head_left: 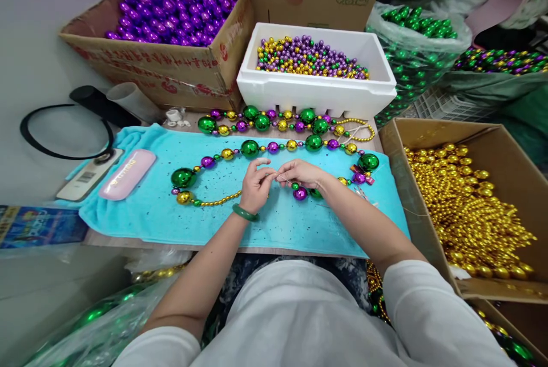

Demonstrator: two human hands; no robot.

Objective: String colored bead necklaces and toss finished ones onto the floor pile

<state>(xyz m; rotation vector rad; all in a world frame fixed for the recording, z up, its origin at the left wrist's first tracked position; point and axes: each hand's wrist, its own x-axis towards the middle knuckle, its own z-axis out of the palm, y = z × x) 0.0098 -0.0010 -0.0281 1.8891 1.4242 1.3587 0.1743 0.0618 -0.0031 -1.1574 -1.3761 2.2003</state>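
In the middle of the frame, both hands meet over a turquoise terry towel (pixel 171 216) spread on the table. The left hand (pixel 256 185), with a green bangle (pixel 245 213) on its wrist, has its fingers curled and its thumb and forefinger pressed together on a thin pale thread (pixel 279 176). The right hand (pixel 303 173) pinches the same thread just beside it, and the fingertips of the two hands almost touch.

The thread belongs to a strand of shiny green, purple and gold round beads (pixel 250 148). The strand lies on the towel in a loop that curves from centre left, above the hands, to centre right. Its end, a purple bead (pixel 300 193), hangs just under the right hand.

A second beaded strand (pixel 262 121) lies above the first, at the towel's upper edge, against a white foam box of small mixed beads (pixel 317 90). A cardboard box of purple beads (pixel 171 64) sits at upper left, and a cardboard box of gold beads (pixel 432 230) at right. A clear bag of green beads (pixel 411 64) is at upper right. A pink oblong case (pixel 127 174) rests on the left of the towel.
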